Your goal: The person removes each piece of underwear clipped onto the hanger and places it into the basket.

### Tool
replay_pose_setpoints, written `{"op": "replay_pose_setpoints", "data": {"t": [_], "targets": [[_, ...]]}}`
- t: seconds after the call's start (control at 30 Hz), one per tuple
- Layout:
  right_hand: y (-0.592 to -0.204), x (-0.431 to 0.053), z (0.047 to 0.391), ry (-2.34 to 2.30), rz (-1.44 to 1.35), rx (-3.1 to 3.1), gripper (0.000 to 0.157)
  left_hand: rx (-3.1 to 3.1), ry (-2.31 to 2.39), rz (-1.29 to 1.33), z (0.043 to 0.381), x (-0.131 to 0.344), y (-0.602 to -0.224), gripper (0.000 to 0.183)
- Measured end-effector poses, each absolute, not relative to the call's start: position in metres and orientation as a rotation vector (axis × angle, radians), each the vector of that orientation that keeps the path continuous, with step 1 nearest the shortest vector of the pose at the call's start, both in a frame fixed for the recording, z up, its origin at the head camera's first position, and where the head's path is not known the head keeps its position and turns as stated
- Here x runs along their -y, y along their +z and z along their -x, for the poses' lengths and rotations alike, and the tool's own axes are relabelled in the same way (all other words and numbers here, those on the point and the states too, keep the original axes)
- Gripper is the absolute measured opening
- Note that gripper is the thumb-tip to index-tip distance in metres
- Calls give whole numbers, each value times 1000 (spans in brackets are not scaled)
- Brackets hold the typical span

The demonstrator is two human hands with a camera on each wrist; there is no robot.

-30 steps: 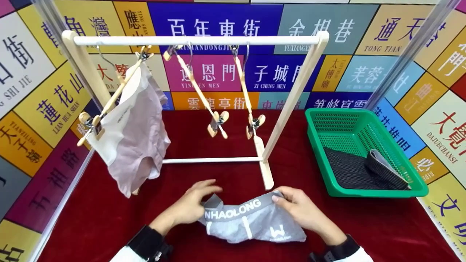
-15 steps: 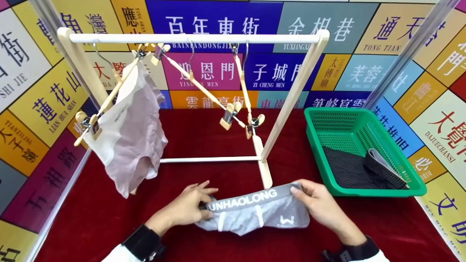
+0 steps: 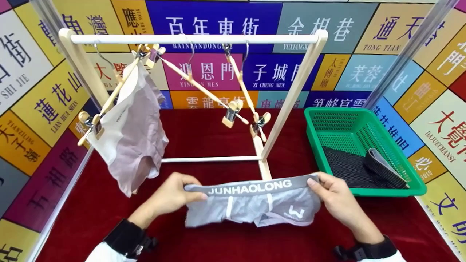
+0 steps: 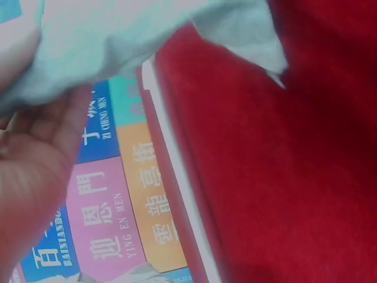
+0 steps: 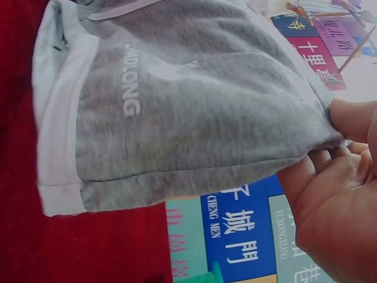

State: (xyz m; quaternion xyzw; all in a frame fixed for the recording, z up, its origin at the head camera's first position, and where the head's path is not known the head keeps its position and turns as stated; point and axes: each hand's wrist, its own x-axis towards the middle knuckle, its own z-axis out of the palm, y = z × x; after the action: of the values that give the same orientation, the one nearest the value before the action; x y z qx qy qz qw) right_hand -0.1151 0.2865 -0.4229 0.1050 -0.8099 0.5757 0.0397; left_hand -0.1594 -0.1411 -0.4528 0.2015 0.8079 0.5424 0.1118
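Observation:
Grey boxer briefs with a lettered waistband are stretched between both hands above the red cloth. My left hand pinches one end of the waistband, thumb in front. At the other end, my right hand grips the waistband between thumb and fingers. The right wrist view shows the grey fabric hanging from that hand, with a pale leg hem. In the left wrist view, the left hand is partly cut off by the frame, below the blurred fabric.
Behind the hands stands a wooden rack. Pale pink briefs hang from its left clip hanger; a middle hanger and a right hanger carry only clips. A green basket at right holds dark striped fabric.
Both hands have moved apart and slightly up, pulling the waistband wide and lifting the boxer briefs. My left hand now pinches its end clearly. The middle and right hangers have swung.

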Motion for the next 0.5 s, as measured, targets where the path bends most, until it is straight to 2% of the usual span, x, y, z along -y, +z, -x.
{"op": "replay_pose_setpoints", "data": {"t": [0.2, 0.33, 0.5], "targets": [[-410, -288, 114, 1812, -286, 2400, 16, -2251, 1964, -540, 156, 141, -438, 14], [-402, -288, 114, 1879, -205, 2346, 16, -2221, 2107, -397, 153, 134, -431, 15], [-395, -281, 117, 1893, -71, 2316, 24, -2214, 2263, -162, 151, 120, -423, 13]]}}
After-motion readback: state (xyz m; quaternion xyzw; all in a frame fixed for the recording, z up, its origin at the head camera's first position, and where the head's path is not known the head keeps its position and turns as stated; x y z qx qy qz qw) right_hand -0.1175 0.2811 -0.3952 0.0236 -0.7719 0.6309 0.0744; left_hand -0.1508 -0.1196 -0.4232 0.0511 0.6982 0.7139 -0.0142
